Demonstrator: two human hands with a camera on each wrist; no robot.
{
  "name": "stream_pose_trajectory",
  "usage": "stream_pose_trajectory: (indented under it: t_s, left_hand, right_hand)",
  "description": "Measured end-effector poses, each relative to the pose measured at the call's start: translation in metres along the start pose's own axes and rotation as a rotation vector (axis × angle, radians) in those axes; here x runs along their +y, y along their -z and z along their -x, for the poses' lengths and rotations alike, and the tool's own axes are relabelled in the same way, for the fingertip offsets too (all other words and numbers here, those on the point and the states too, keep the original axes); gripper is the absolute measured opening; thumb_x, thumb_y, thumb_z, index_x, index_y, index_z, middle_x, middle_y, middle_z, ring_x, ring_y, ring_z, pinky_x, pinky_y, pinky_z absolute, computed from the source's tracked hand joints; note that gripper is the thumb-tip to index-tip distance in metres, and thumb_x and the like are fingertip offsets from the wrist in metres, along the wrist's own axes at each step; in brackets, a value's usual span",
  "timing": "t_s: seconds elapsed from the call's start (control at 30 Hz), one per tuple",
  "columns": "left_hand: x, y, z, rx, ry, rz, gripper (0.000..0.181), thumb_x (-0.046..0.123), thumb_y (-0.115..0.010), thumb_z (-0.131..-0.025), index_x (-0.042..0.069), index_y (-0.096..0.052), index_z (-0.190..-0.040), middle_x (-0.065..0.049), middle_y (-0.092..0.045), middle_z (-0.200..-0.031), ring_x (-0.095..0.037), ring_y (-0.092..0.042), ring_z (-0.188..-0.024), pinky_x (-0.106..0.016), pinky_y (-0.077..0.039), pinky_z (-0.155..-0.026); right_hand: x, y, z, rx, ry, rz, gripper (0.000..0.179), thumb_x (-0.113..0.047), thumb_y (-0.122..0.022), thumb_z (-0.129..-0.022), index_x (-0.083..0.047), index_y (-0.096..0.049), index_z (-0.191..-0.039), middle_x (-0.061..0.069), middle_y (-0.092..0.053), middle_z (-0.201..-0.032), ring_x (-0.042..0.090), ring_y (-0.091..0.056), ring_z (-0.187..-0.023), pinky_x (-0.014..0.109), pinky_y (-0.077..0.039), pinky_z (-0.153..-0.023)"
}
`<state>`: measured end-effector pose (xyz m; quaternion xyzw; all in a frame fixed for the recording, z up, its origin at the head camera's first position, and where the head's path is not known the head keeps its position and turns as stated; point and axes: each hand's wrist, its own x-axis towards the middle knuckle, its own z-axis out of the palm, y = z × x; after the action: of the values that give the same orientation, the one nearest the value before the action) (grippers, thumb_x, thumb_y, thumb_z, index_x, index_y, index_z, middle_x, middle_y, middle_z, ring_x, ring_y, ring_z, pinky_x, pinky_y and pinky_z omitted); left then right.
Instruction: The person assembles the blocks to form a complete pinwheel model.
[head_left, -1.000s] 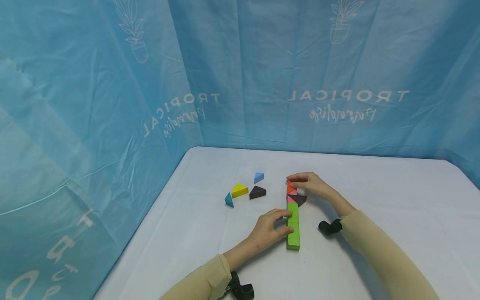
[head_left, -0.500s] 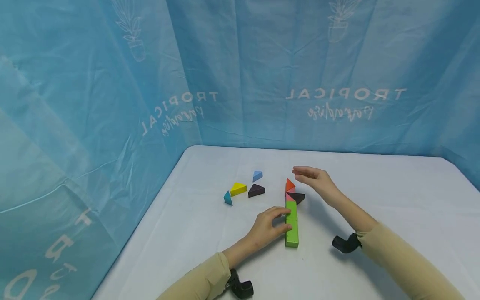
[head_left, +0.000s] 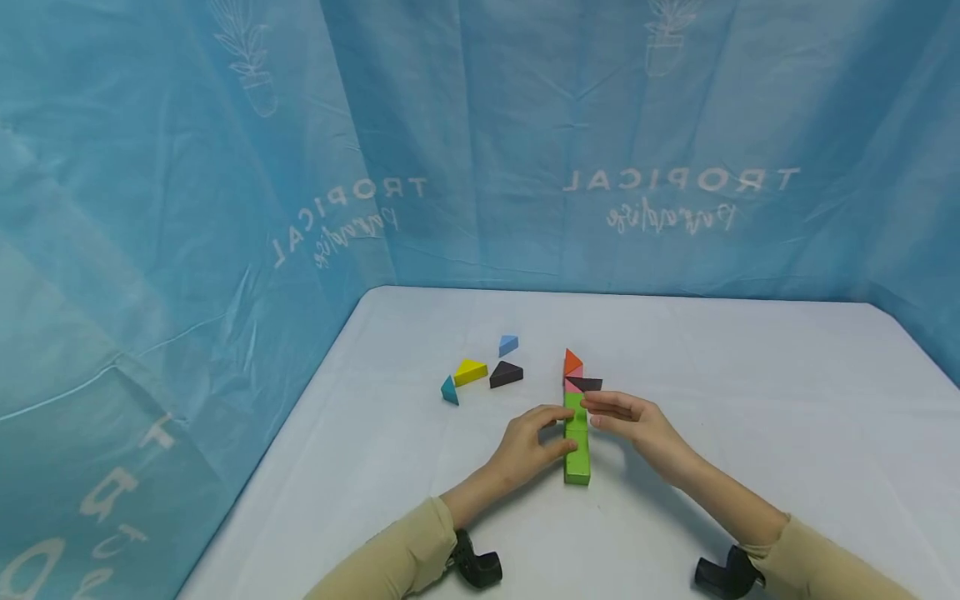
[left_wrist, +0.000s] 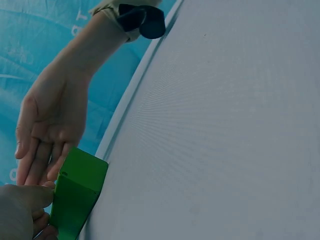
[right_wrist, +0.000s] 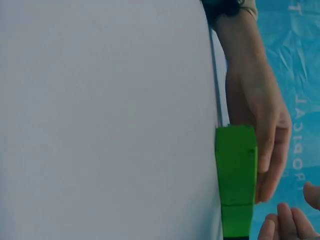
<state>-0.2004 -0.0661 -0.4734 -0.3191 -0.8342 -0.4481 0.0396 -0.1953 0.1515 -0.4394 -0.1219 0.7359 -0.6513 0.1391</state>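
A row runs away from the person in the head view: two green blocks, the near one (head_left: 577,467) and the far one (head_left: 574,402), then pink triangles (head_left: 572,386), a dark triangle (head_left: 588,384) jutting right, and an orange-red triangle (head_left: 572,362) at the far end. My left hand (head_left: 519,450) touches the left side of the green blocks with thumb and fingertips, its fingers slightly bent. Just right of the far green block, my right hand (head_left: 641,429) hovers with extended fingers and holds nothing. In the left wrist view, a green block (left_wrist: 77,192) stands between both hands.
Left of the row lie a yellow triangle (head_left: 470,372), a dark triangle (head_left: 506,374), a light blue triangle (head_left: 508,345) and a teal triangle (head_left: 450,390). A white table (head_left: 750,375) carries everything. Blue printed curtains (head_left: 525,167) hang behind it and at the left.
My right hand has let go of the orange-red triangle at the far end and come back towards me, beside the green blocks. The left hand stays at the green blocks.
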Motion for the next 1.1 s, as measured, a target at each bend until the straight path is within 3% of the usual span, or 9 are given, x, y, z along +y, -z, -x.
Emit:
stream_pose_trajectory:
  t_s: [0.2,0.43,0.6,0.7,0.9,1.0,1.1]
  left_hand:
    - [0.0,-0.001,0.0,0.009,-0.001,0.007,0.043,0.022,-0.07,-0.087,0.005,-0.059,-0.125,-0.005,-0.059,-0.124,-0.013,-0.053,-0.116,-0.022,-0.044,-0.094]
    - [0.001,-0.001,0.0,0.005,-0.009,0.02,0.044,0.023,-0.069,-0.088,0.004,-0.058,-0.126,-0.005,-0.058,-0.125,-0.014,-0.052,-0.117,-0.023,-0.044,-0.095]
    - [0.001,-0.001,0.0,0.003,0.001,0.019,0.044,0.022,-0.069,-0.087,0.005,-0.058,-0.126,-0.005,-0.058,-0.125,-0.013,-0.052,-0.117,-0.023,-0.043,-0.095]
    - [0.001,-0.002,0.001,0.005,0.006,0.02,0.043,0.021,-0.07,-0.087,0.005,-0.058,-0.126,-0.005,-0.058,-0.125,-0.013,-0.052,-0.117,-0.022,-0.043,-0.095]
    - [0.001,-0.001,0.001,0.007,-0.004,0.001,0.043,0.022,-0.069,-0.087,0.005,-0.058,-0.125,-0.005,-0.059,-0.124,-0.014,-0.053,-0.116,-0.023,-0.044,-0.095]
    - [0.002,0.004,-0.001,0.044,-0.041,-0.026,0.043,0.022,-0.069,-0.087,0.005,-0.059,-0.125,-0.005,-0.059,-0.123,-0.014,-0.054,-0.114,-0.023,-0.045,-0.094]
    - [0.006,0.016,-0.009,0.122,-0.094,-0.051,0.042,0.022,-0.07,-0.087,0.006,-0.059,-0.124,-0.004,-0.059,-0.123,-0.015,-0.055,-0.112,-0.026,-0.047,-0.092]
  right_hand:
    - [0.011,-0.008,0.004,0.031,0.005,-0.015,0.049,-0.02,-0.066,-0.09,-0.003,-0.051,-0.133,0.014,-0.056,-0.129,0.03,-0.048,-0.122,0.052,-0.027,-0.107]
    - [0.029,-0.008,0.004,0.075,0.122,0.066,0.046,-0.02,-0.068,-0.088,-0.005,-0.056,-0.129,0.013,-0.056,-0.128,0.031,-0.05,-0.12,0.02,-0.044,-0.093]
    - [0.035,-0.012,0.006,0.118,0.215,0.171,0.043,-0.016,-0.071,-0.086,-0.006,-0.058,-0.126,0.009,-0.058,-0.126,0.026,-0.05,-0.121,0.033,-0.041,-0.1]
    - [0.028,-0.018,0.01,0.126,0.271,0.226,0.043,-0.009,-0.071,-0.085,-0.001,-0.058,-0.125,0.013,-0.058,-0.125,0.031,-0.05,-0.12,0.043,-0.039,-0.1]
    - [0.011,-0.027,0.018,0.137,0.318,0.267,0.042,-0.001,-0.071,-0.082,0.005,-0.057,-0.122,0.018,-0.059,-0.123,0.036,-0.052,-0.117,0.046,-0.041,-0.097]
    - [0.008,-0.029,0.018,0.132,0.32,0.265,0.041,0.0,-0.07,-0.083,0.006,-0.057,-0.121,0.019,-0.058,-0.122,0.036,-0.052,-0.117,0.047,-0.041,-0.097]
    - [0.008,-0.028,0.018,0.128,0.32,0.252,0.041,0.0,-0.07,-0.083,0.007,-0.057,-0.121,0.02,-0.058,-0.123,0.036,-0.052,-0.117,0.046,-0.04,-0.098]
